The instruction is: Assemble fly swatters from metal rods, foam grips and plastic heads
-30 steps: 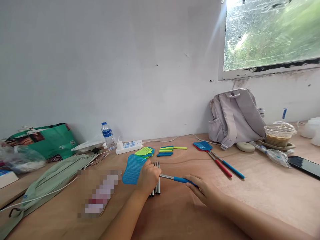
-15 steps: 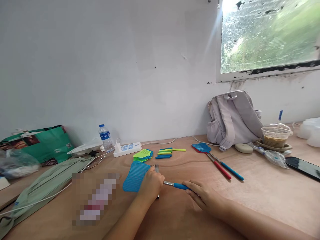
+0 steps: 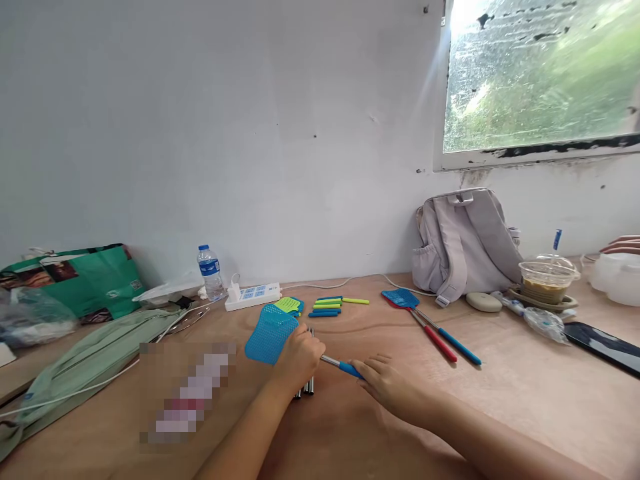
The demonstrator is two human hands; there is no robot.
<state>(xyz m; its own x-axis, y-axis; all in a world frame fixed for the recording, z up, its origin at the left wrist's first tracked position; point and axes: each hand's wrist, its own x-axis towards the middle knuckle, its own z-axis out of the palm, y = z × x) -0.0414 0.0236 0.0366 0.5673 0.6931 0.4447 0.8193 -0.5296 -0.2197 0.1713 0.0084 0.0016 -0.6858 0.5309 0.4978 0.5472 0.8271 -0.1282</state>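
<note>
My left hand (image 3: 299, 358) is closed round the neck of a blue fly swatter, just behind its mesh head (image 3: 270, 333). My right hand (image 3: 387, 383) grips the swatter's blue handle (image 3: 349, 367), with a short stretch of metal rod (image 3: 330, 361) showing between the two hands. Several loose metal rods (image 3: 309, 387) lie on the wooden table (image 3: 500, 400) under my left hand. More swatter heads in green and blue (image 3: 289, 306) and several coloured handle sleeves (image 3: 333, 305) lie just beyond.
Two finished swatters (image 3: 430, 325), one red-handled and one blue-handled, lie to the right. A grey backpack (image 3: 463, 243), iced drink cup (image 3: 547, 277), phone (image 3: 603, 343), power strip (image 3: 253, 295), water bottle (image 3: 207, 272) and green bags (image 3: 90, 280) ring the table. Another person's hand (image 3: 623, 245) shows at far right.
My right hand has slid left along the swatter towards my left hand, so less rod and handle show between them. The mesh head has tilted up a little. Another person's hand appeared at far right.
</note>
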